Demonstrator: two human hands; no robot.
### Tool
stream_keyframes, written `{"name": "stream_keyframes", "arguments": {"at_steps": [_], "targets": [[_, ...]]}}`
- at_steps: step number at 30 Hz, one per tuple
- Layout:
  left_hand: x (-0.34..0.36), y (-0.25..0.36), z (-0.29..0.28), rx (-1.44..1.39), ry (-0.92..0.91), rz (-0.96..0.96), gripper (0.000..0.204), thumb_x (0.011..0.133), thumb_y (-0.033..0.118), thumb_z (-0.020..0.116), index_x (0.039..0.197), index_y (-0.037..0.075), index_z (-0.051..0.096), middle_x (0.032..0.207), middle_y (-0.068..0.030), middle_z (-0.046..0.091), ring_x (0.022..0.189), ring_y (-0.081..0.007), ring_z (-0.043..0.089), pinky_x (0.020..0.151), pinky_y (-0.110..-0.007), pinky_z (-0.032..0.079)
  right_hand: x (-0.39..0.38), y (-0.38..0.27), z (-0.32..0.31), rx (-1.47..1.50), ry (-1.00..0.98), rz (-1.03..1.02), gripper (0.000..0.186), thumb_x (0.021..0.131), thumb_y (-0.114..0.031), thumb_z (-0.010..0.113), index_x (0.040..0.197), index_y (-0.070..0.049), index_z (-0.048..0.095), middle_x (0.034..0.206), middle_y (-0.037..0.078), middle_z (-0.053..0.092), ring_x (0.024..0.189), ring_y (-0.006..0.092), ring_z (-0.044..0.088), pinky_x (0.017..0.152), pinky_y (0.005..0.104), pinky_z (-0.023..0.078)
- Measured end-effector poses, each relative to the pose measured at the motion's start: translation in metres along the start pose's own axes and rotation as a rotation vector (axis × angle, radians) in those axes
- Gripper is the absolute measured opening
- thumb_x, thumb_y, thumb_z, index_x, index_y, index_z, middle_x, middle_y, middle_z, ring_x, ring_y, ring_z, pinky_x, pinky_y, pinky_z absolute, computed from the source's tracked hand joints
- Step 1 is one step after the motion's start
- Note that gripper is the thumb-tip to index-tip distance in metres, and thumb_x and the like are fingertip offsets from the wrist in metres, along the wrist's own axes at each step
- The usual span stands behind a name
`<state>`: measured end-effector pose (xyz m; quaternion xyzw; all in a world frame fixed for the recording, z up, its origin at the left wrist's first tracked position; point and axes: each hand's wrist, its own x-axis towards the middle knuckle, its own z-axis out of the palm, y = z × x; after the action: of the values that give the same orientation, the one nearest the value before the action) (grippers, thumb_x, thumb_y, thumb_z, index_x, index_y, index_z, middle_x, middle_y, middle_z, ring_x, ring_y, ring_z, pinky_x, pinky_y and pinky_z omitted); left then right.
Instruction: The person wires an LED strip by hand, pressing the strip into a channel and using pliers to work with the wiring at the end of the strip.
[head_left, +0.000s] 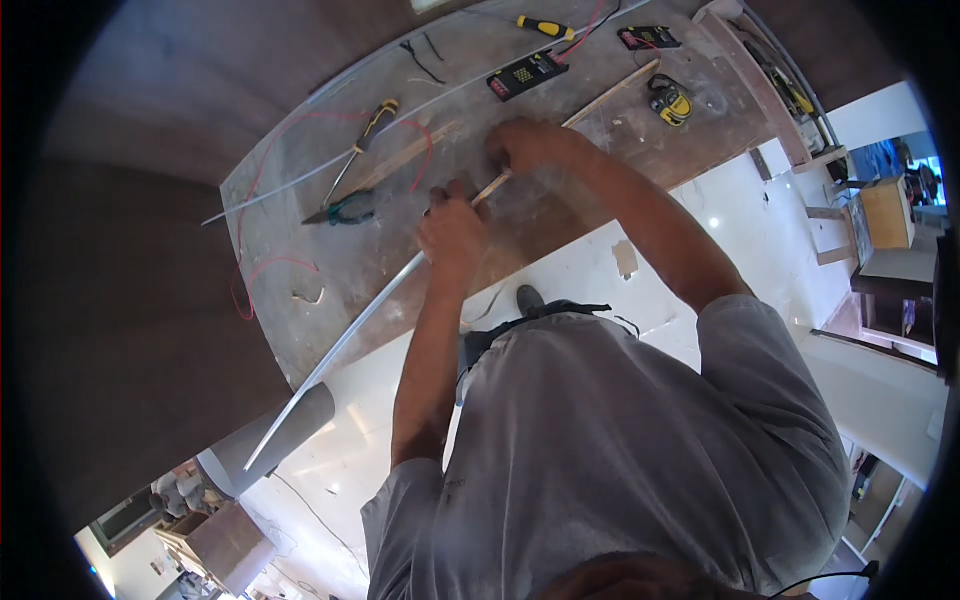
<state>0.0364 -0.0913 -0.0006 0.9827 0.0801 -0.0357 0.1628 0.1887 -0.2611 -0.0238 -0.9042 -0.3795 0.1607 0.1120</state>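
My left hand [453, 228] is closed round a long, thin, pale strip [345, 345], whose silvery white end slants down past the bench's near left edge. Between my hands a narrow tan length [491, 187] shows; whether it is the same piece as the pale strip, I cannot tell. Fingers curled and partly blurred, my right hand [525, 147] is on this tan length, farther along the bench. Beyond it a thin tan stick [612, 92] carries on in the same line. Green-handled pliers [350, 209] lie left of my left hand, beside a yellow-and-black screwdriver [378, 125].
The worn workbench [600, 190] holds two black boxes [527, 76] with red leads, a yellow tape measure [670, 101] and another screwdriver [546, 27]. Red wire [432, 150] curls across it. A second pale strip [290, 186] lies along the far side. A dark panel [150, 280] stands at left.
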Motion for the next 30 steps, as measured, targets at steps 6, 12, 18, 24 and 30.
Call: {"name": "stream_keyframes", "arguments": {"at_steps": [6,12,18,24,30], "targets": [[0.015,-0.017,0.049,-0.029,0.375,0.399,0.021,0.09,0.022,0.075,0.11,0.017,0.073,0.115,-0.006,0.071,0.114,-0.0353,0.068,0.088,-0.049,0.06,-0.014,0.007,0.017,0.14,0.156,0.052,0.027,0.076,-0.019,0.08,0.1,-0.007,0.075,0.109,0.019,0.073,0.107,0.0426,0.069,0.09,0.0541,0.054],[0.018,-0.024,0.059,-0.104,0.477,0.476,0.011,0.086,0.017,0.077,0.095,0.015,0.072,0.105,-0.0043,0.069,0.103,-0.0344,0.068,0.083,-0.048,0.059,-0.044,0.015,0.037,0.46,0.487,-0.283,0.025,0.076,-0.004,0.081,0.099,-0.008,0.073,0.11,0.013,0.07,0.109,0.0369,0.067,0.093,0.0517,0.052],[0.016,-0.021,0.057,-0.102,0.49,0.486,0.01,0.086,0.015,0.076,0.095,0.016,0.072,0.103,-0.0041,0.068,0.1,-0.0347,0.068,0.082,-0.048,0.059,-0.054,0.019,0.049,0.27,0.703,-0.33,0.03,0.075,-0.006,0.083,0.104,-0.012,0.076,0.114,0.009,0.07,0.116,0.0349,0.063,0.105,0.0468,0.048],[0.017,-0.025,0.059,-0.107,0.514,0.491,0.013,0.083,0.014,0.077,0.095,0.017,0.073,0.101,-0.0036,0.067,0.099,-0.0336,0.068,0.08,-0.047,0.058,-0.054,0.014,0.048,0.116,0.711,-0.373,0.026,0.077,-0.009,0.083,0.102,-0.013,0.075,0.117,0.007,0.066,0.12,0.0351,0.06,0.108,0.0493,0.045],[0.016,-0.023,0.056,-0.119,0.493,0.509,0.014,0.082,0.014,0.078,0.095,0.016,0.073,0.1,-0.0032,0.066,0.098,-0.0308,0.067,0.079,-0.046,0.058,-0.06,0.003,0.048,0.018,0.714,-0.331,0.025,0.077,-0.011,0.083,0.099,-0.013,0.073,0.116,0.006,0.063,0.119,0.0339,0.055,0.107,0.0509,0.043]]}}
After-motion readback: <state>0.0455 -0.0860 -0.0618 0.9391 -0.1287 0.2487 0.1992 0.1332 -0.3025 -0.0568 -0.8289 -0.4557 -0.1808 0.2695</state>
